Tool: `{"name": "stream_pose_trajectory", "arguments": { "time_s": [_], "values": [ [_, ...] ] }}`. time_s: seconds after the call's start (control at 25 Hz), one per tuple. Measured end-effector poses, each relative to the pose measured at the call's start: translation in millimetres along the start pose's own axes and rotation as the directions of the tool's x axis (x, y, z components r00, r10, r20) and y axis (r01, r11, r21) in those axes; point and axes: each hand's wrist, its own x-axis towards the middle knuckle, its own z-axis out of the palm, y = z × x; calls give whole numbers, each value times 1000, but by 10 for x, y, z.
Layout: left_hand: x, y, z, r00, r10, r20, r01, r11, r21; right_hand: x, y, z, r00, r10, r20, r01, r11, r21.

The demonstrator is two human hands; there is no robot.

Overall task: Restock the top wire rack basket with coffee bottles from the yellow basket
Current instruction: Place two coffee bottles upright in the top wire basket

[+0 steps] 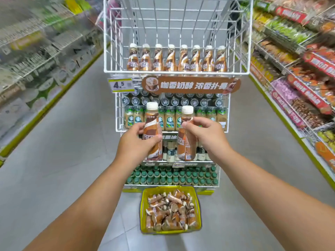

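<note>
So I'm mid-carry here, one bottle in each hand, both lifted in front of the rack and below the top basket. Looks like the step in hand is bringing a fresh pair up for shelving. My guess for the next move: raise both over the front rim of the top basket and stand them upright in front of the row already there, labels facing out.

Containers, big to small. The top basket is mostly bare wire with one row of eight coffee bottles standing along the front edge, so plenty of room left. The tiers below it hold other bottled coffees, green-labelled and green-capped, packed tight. The yellow basket sits on the floor at the foot of the rack, heaped with coffee bottles lying every which way, so the job seems far from done.

Left hand grips the left bottle around its middle, upright with a slight tilt. Right hand pinches the right bottle near the shoulder, cap up. The two bottles are near each other, not touching.
</note>
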Motion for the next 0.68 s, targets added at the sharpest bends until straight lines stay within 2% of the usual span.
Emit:
{"name": "stream_pose_trajectory", "arguments": {
  "time_s": [0.12,0.28,0.44,0.56,0.68],
  "values": [
    [-45,417,-287,998,54,22,-54,999,2,-135,-549,18,998,-65,7,65,998,18],
    [-18,780,-548,992,120,41,-120,993,-5,-259,-1016,54,991,-122,-53,124,992,29],
    [117,1009,-684,984,175,39,-173,984,-48,-342,-1258,69,986,-163,-35,165,984,64],
    [233,1132,-663,980,187,63,-184,981,-53,-282,-1369,-2,985,-144,-96,154,983,99],
    [379,1309,-570,979,183,87,-177,982,-66,-105,-1536,-180,977,-163,-137,170,984,48]
  ]
}}
